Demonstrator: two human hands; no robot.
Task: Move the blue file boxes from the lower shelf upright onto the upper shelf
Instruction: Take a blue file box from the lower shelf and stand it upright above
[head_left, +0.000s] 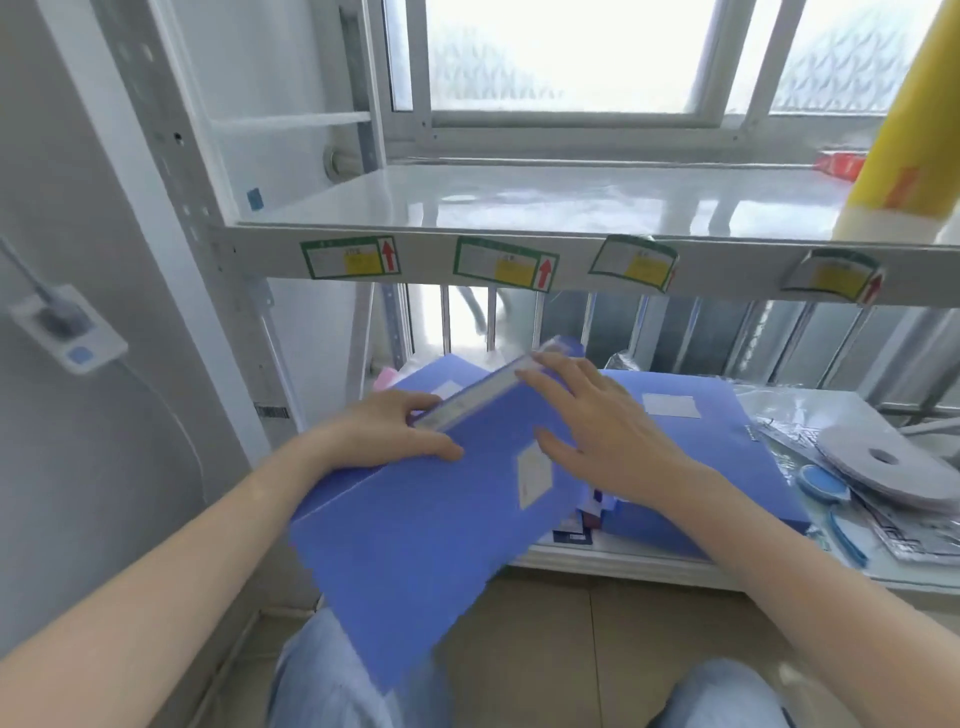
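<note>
Rack: a white metal shelving unit by a window; its upright post frames the left.
Upper shelf (519, 208): glossy and mostly bare, so there is room to stand boxes; a yellow roll (904, 135) stands at its right end, top cut off by the frame.
Lower shelf (623, 564): holds a flat blue box (691, 447) on the right, another behind it on the left, largely hidden, and packets and a tape roll at far right.
Held box (431, 525): tilted, pulled clear of the lower shelf's front edge, spine up, likely being turned upright for the lift.
Right hand (608, 436): fingers spread loosely over the box's top edge and face, thumb on the face, steadying it.
Left hand (395, 426): fingers closed around the spine's near end, thumb on the face, taking the weight.
Labels: four tags on the upper shelf's front edge, print unreadable.
Hidden: the held box's lower corner blurs over the person's knees; how many boxes remain cannot be told.
</note>
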